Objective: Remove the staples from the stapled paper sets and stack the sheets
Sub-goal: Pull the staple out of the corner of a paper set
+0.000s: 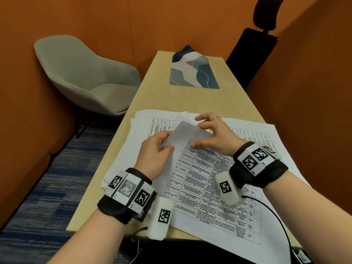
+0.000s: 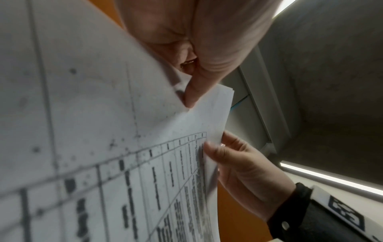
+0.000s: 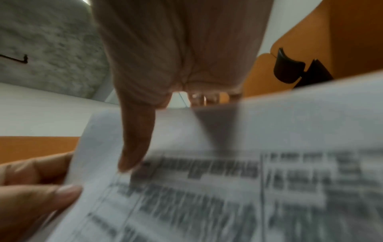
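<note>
Hands [image 1: 155,149] [image 1: 213,134] two, pinching one paper set [image 1: 200,168]

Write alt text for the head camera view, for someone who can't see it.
Both hands grip a paper set at its folded-back top corner over a table: left hand, right hand. More sheets lie behind it, a mat lies farther back, and a grey chair stands to the left.

Both forearms reach forward over the paper set [image 1: 205,180], each wrist wrapped in a black band with tag blocks. The left hand [image 1: 155,152] grips the folded-back corner of the paper set, thumb on top and fingers curled beneath. The right hand [image 1: 213,137] pinches the same corner from the other side, thumb pressed on the printed face and fingers arched above.
</note>
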`<state>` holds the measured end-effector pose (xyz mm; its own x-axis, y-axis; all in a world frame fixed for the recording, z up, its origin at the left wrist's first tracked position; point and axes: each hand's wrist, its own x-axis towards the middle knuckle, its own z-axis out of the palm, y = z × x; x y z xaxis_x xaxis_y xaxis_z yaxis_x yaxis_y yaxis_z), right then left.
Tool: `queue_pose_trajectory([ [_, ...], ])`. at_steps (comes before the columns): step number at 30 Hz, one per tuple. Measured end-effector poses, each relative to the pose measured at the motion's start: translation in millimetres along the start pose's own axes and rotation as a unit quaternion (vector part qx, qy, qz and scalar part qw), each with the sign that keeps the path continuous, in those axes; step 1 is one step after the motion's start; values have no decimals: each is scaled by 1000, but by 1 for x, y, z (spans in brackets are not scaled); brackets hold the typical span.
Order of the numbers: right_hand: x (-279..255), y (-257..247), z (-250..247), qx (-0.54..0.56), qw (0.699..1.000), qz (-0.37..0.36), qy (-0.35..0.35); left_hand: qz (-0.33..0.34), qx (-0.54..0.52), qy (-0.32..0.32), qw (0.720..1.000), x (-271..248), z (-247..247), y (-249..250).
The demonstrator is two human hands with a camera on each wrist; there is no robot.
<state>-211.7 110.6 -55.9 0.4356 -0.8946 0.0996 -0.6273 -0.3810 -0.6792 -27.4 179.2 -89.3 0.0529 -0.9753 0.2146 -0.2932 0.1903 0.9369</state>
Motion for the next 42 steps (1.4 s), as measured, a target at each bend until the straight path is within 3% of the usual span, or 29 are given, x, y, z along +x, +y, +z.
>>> queue_pose_trajectory([
  [2, -1, -3, -12, 30, 996, 36, -80, 15, -15, 7, 1000, 1, -4, 5],
  [4, -2, -8, -29, 50, 993, 27, -108, 45, -32, 18, 998, 3, -10, 13],
  [7, -4, -26, -62, 85, 996, -28, -22, 70, -75, 101, 990, 8, -26, 19],
  [10, -10, -46, -97, 169, 977, -86, 100, 30, -112, 198, 973, 21, -40, 19],
  [14, -14, -62, -120, 315, 922, -132, 183, -10, -256, 118, 959, 36, -36, 46],
  [16, -12, -66, -119, 339, 910, -125, 204, 40, -236, 89, 967, 43, -33, 66],
  [20, -13, -75, -118, 360, 888, -124, 260, 131, -188, 109, 967, 63, -43, 100],
  [25, -16, -82, -113, 427, 858, -160, 237, 196, -161, 122, 960, 74, -62, 126],
  [33, -4, -77, -71, 420, 886, -164, 106, 172, -93, 150, 969, 71, -69, 99],
  [38, 0, -93, -74, 422, 869, -235, 107, 186, -128, 144, 963, 71, -74, 103],
  [42, 6, -99, -75, 385, 876, -258, 133, 188, -126, 164, 960, 71, -75, 104],
])
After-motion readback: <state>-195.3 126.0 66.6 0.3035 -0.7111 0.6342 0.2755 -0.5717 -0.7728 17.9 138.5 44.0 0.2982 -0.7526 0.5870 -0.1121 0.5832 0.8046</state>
